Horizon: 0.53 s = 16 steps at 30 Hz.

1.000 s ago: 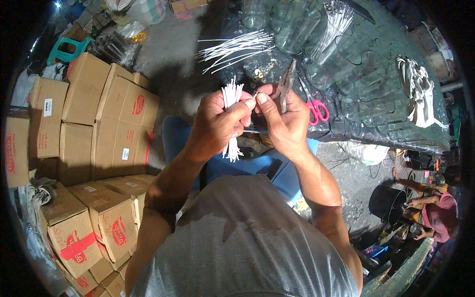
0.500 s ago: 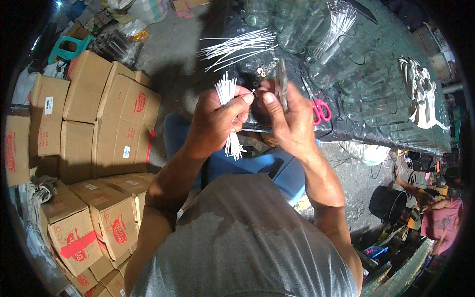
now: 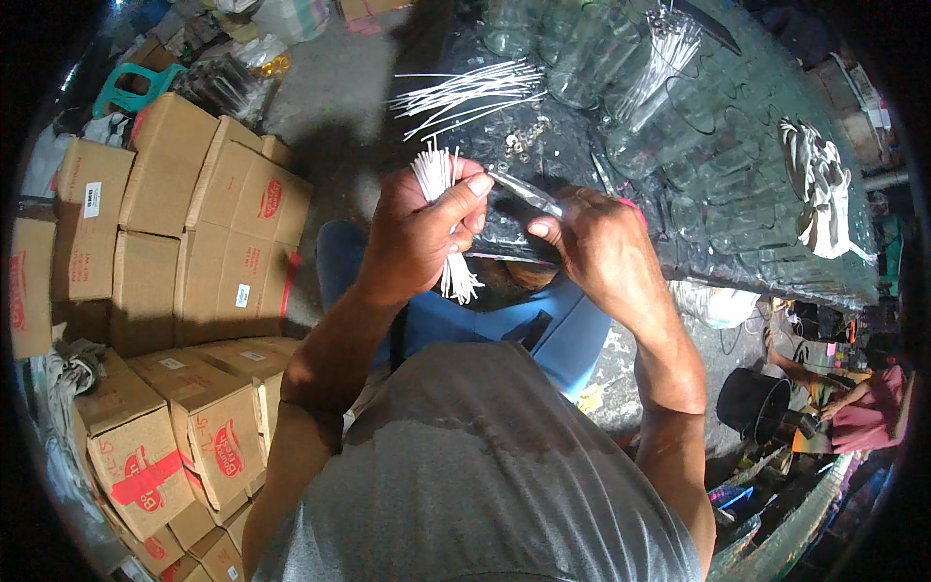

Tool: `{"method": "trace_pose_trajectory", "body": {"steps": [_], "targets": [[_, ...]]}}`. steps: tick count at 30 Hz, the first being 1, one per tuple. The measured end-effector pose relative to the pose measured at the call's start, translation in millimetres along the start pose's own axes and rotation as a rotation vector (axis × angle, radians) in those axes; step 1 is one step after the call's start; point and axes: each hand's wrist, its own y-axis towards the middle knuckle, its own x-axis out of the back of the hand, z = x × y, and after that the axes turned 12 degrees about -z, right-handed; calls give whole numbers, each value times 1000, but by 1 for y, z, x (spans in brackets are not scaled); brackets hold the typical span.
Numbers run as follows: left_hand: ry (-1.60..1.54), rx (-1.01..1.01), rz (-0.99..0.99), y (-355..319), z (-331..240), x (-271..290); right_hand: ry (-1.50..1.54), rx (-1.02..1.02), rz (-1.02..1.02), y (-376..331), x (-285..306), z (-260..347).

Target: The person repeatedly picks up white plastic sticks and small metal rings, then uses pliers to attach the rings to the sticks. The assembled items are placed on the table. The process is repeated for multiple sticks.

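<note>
My left hand (image 3: 407, 233) is closed around an upright bundle of thin white strands (image 3: 458, 279), whose ends stick out above and below the fist. Its thumb and index finger pinch together at the right of the bundle; what lies between them is too small to make out. My right hand (image 3: 611, 238) grips metal pliers (image 3: 529, 192), their narrow jaws touching or very close to that pinch. Beyond the hands, more white strands (image 3: 475, 89) lie loose on the black-covered table (image 3: 543, 175). Small pale ring-like pieces (image 3: 519, 141) are scattered near the pliers. My right hand mostly hides pink-handled scissors (image 3: 597, 173).
Clear glass jars (image 3: 587, 73) crowd the table's far and right parts, with another strand bundle (image 3: 669, 53) among them. White cloth strips (image 3: 819, 194) lie farther right. Stacked cardboard boxes (image 3: 238, 213) stand left. A black bucket (image 3: 754, 403) and another person (image 3: 868, 412) are at right.
My right hand has turned, so the pliers swing from pointing away to pointing left at my left fingertips. The scissors' handles became mostly covered. My left hand keeps its bundle nearly in place.
</note>
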Motion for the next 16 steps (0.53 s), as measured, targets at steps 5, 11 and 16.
{"method": "trace_pose_trajectory", "body": {"steps": [5, 11, 16], "targets": [[32, -21, -21, -1, 1, 3, -13, -5, 12, 2, -3, 3], [52, -38, -39, -2, -4, -1, 136, -199, 35, 3, 0, 9], [92, -20, -11, 0, -6, -3, 119, -53, 88, 7, -7, -10]]}}
